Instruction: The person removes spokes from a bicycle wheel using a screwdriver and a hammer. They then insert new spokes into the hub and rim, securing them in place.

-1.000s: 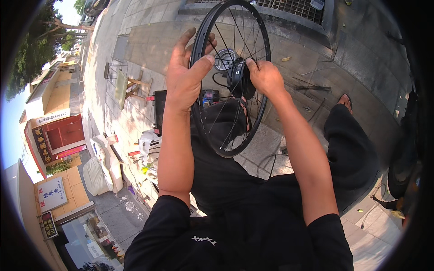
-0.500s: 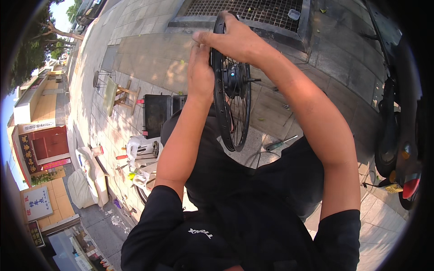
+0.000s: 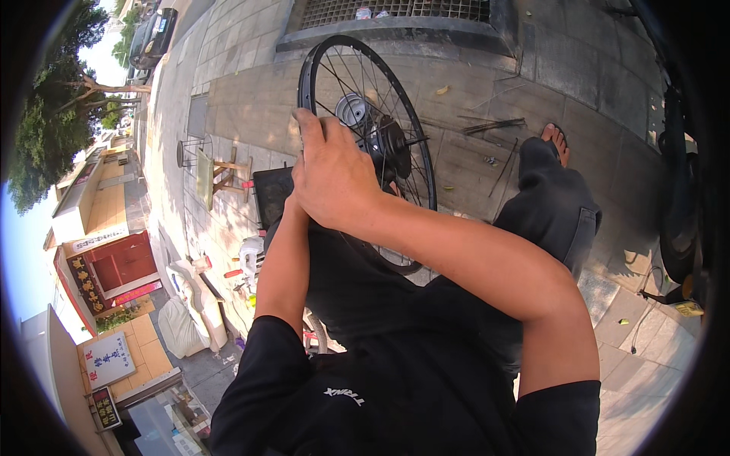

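Observation:
A black bicycle wheel with thin spokes and a fat black hub stands tilted between my legs, its open side partly facing me. My right hand reaches across to the wheel's left edge, its fingers bent over the rim. My left hand is under and behind the right one at the same edge; its fingers are mostly hidden. The rim's lower part passes behind my right forearm.
Thin loose rods like spokes lie on the paving by my sandalled foot. A silver round object shows through the wheel. At left are a black case and a small wooden stool; a metal grate lies ahead.
The wheel has turned from nearly edge-on to show its spokes and hub. Both hands have come down closer to me, the right now covering the left. My right leg has shifted out to the right.

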### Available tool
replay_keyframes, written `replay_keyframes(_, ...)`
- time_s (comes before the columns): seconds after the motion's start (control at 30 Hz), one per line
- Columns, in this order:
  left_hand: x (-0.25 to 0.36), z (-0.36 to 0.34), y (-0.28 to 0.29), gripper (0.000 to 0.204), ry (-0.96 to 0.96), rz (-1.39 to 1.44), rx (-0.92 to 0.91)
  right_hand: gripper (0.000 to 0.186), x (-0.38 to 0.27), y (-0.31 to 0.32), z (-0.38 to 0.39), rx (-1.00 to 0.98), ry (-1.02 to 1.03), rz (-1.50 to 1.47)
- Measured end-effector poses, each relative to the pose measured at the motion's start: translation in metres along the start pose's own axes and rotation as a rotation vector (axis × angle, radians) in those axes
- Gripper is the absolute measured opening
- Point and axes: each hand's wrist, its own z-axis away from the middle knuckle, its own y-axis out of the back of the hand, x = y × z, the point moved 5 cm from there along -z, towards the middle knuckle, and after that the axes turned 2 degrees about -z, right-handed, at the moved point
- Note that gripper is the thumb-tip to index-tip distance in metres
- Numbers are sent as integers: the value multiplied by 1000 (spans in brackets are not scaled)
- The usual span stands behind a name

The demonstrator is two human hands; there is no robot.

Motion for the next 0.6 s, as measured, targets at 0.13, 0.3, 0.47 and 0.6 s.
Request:
replay_keyframes(0.13,14,8,7,39,5,-165,-55,64,1,3,5,-35,29,-15)
replay_keyframes(0.3,25,12,11,41,0,-270,-113,65,1,10,3,-67,35,-7)
replay_keyframes(0.47,33,8,10,44,-18,-336,-152,65,3,13,1,-40,20,-9)
replay_keyframes(0.6,42,12,12,46,-20,-395,-176,64,2,13,1,-35,35,-18)
